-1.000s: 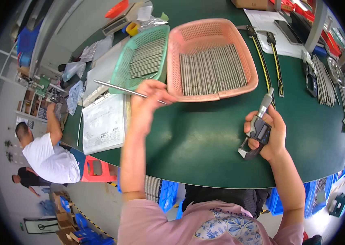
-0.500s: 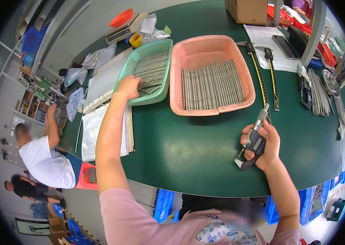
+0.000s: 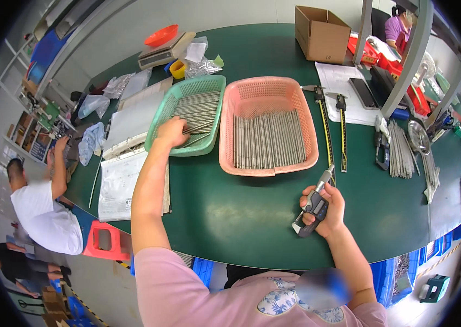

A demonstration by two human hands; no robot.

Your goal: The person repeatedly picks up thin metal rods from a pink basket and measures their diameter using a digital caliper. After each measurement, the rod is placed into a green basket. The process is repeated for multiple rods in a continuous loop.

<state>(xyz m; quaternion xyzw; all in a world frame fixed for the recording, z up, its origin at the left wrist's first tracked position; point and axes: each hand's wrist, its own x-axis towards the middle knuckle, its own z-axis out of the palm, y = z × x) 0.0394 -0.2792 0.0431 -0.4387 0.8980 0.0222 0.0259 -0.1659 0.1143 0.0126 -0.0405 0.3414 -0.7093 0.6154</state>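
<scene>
My left hand (image 3: 172, 131) reaches into the green plastic basket (image 3: 154, 123). Its fingers are closed at the ends of the thin metal rods (image 3: 198, 107), seemingly pinching one rod; the fingertips are partly hidden. The rods lie in a loose layer, a few of them askew. In my right hand (image 3: 333, 212) is a digital micrometer (image 3: 316, 205), its thimble pointing up and away and its open jaw toward the lower left. No rod sits in that jaw. Between the hands and farther back, the pink basket (image 3: 268, 172) holds metal rods (image 3: 270, 140) in a neat side-by-side row.
Two calipers (image 3: 323, 122) lie right of the pink basket, near a phone (image 3: 363, 93) on papers. More rods (image 3: 400, 151) lie at the right. A binder with sheets (image 3: 123, 182) is at the left, a scale (image 3: 166, 50) and carton (image 3: 322, 35) behind. A person in white (image 3: 48, 212) works at the left.
The view has shifted, so the baskets appear lower and the carton shows more. My left hand stays in the green basket; my right hand still holds the micrometer.
</scene>
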